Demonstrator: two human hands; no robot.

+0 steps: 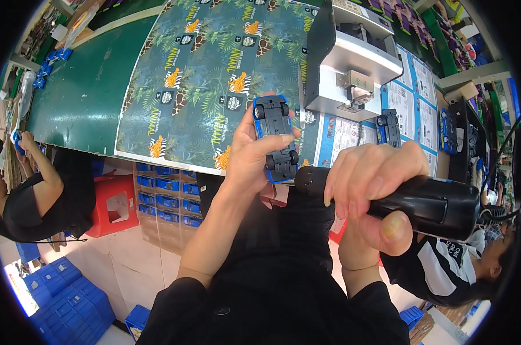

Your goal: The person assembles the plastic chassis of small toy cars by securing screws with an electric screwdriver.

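My left hand (246,161) grips a blue toy car (276,129) with its black underside and wheels turned up, the thumb lying across the chassis. My right hand (375,187) is wrapped round a thick black electric screwdriver (439,206), whose front end points left. That front end is beside the car's near end; whether they touch I cannot tell. Another upturned toy car (390,129) lies on the table by the metal machine (352,66), to the right of the held one.
Printed sheets (205,86) cover the green table (82,95). More toy cars (447,131) are at the right. Below the table edge, a divided carton (157,210) holds several blue cars near a red stool (112,206). People sit at left and right; blue crates (70,296) stand lower left.
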